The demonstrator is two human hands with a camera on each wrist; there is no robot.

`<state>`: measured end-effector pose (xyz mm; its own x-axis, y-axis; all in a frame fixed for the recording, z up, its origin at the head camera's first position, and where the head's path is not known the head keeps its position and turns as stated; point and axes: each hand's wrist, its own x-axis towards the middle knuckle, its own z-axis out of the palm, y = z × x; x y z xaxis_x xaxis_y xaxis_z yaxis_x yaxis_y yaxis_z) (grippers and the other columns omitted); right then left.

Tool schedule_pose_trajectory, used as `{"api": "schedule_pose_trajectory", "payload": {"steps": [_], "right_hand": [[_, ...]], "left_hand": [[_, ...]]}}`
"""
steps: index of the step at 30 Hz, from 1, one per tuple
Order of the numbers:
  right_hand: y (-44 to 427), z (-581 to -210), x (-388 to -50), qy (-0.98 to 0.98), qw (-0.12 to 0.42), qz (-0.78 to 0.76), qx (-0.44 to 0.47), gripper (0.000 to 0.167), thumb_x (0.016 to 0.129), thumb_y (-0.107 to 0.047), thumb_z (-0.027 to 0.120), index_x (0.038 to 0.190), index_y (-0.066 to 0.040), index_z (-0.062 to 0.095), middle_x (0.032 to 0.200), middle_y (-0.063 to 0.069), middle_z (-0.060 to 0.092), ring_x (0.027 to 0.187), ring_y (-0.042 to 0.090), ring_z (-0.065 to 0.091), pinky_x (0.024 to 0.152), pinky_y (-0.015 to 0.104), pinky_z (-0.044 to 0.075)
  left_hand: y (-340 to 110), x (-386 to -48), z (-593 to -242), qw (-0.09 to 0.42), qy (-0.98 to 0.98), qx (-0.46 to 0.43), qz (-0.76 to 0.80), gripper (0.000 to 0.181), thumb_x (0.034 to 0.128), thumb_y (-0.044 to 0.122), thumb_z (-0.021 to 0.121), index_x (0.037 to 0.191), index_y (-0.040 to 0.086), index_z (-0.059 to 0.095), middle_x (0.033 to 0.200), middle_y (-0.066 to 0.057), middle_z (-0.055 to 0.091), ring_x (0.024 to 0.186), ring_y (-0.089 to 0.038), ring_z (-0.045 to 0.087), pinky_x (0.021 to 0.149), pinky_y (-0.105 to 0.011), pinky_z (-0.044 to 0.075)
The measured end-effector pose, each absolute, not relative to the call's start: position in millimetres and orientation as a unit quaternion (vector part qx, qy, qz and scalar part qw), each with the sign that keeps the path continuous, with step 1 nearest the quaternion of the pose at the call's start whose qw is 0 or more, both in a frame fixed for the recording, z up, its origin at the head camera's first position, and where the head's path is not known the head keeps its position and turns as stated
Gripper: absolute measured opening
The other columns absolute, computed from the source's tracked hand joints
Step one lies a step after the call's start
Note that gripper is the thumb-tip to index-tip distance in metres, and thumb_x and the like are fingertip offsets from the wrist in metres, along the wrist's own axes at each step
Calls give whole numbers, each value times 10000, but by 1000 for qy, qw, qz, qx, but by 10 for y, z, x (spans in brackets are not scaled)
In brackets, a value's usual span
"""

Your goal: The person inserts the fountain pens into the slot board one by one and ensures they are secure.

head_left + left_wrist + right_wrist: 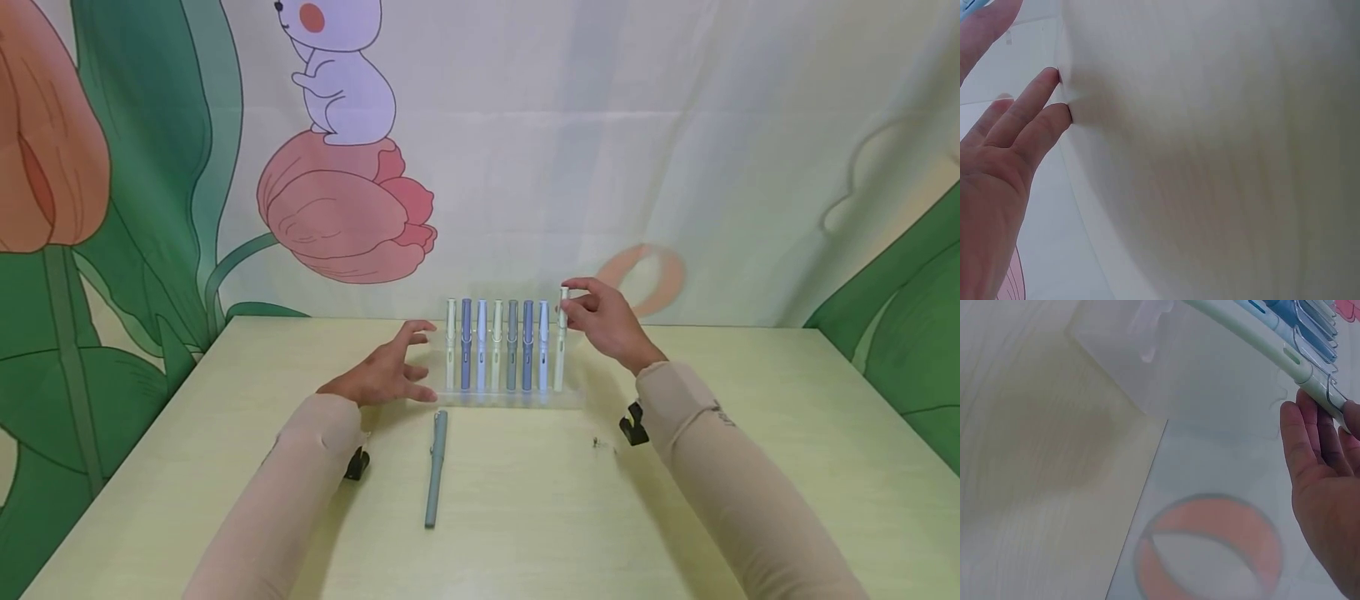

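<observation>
A clear pen stand (510, 401) holds a row of upright capped pens in pale green, blue, light blue and grey-green. At its right end my right hand (606, 323) pinches the cap of a pale green pen (561, 354), whose top sits a little higher than the others. The right wrist view shows that pen (1266, 347) slanting across, thumb and fingers at its clip end. My left hand (386, 369) is beside the stand's left end, fingers spread and fairly straight; whether it touches the stand is unclear. In the left wrist view, two fingertips of this hand (997, 169) meet the pale tabletop.
A grey-green pen (436, 471) lies on the table in front of the stand, its clip end toward the stand. Small specks (600, 443) are on the tabletop at right. Behind the table's back edge hangs a printed curtain (510, 167).
</observation>
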<state>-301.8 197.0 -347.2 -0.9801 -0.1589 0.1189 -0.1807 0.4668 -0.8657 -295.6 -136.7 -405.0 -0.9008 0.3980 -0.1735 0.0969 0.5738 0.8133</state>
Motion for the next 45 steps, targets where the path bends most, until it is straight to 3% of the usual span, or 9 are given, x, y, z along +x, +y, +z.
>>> {"api": "schedule_pose_trajectory", "payload": {"steps": [7,14,26,45], "right_hand": [[1943,-3475,-3011,-878,14,468,100,406,1042,-155,548,1411,5,491,1184,237,672,1028,363,673,962,469,523],[1919,-3469,-2987,-903,27,418,94,390,1047,-191,532,1391,-7,524,1130,206,701,1000,336,662,833,440,518],[1964,-3549,-2995,-904,7,418,86,406,1051,-232,520,1402,-27,522,1206,213,675,1124,386,632,959,530,485],[1972,-3588,-2999,-902,4,423,87,440,1046,-248,534,1433,-42,491,1220,212,668,1146,377,621,974,532,472]], "left_hand": [[-1370,-2949,-4036,174,865,147,447,1040,777,44,852,1493,361,166,1628,-114,201,1310,-395,515,1028,-526,459],[-1368,-2955,-4044,177,862,149,451,1038,780,44,850,1494,354,164,1629,-116,199,1313,-393,512,1042,-532,445],[-1395,-2953,-4051,178,862,154,450,1056,776,49,854,1521,300,150,1627,-127,201,1307,-383,521,1066,-543,418],[-1394,-2953,-4043,174,863,157,447,1037,780,55,851,1506,317,159,1626,-136,204,1309,-382,519,1074,-545,408]]}}
